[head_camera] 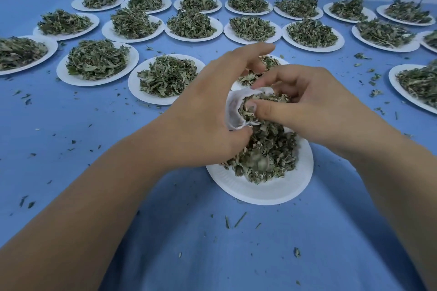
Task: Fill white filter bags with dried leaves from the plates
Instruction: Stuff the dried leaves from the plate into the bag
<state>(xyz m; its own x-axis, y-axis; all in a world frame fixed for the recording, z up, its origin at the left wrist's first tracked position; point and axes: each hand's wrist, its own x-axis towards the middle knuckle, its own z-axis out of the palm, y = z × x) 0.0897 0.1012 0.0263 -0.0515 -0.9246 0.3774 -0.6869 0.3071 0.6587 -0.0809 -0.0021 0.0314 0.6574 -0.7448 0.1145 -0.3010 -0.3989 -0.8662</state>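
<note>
Gripping the white filter bag (233,111) by its rim, the left hand (203,111) turns its mouth sideways to the right. The right hand (314,108) pinches dried leaves (272,98) into it, over the plate (260,192) at the tabletop's (165,231) near-middle edge.

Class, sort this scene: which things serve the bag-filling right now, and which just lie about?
In use: left hand, right hand, white filter bag, dried leaves, near plate.
Lying about: other heaped plates, scattered leaf bits, blue cloth.
</note>
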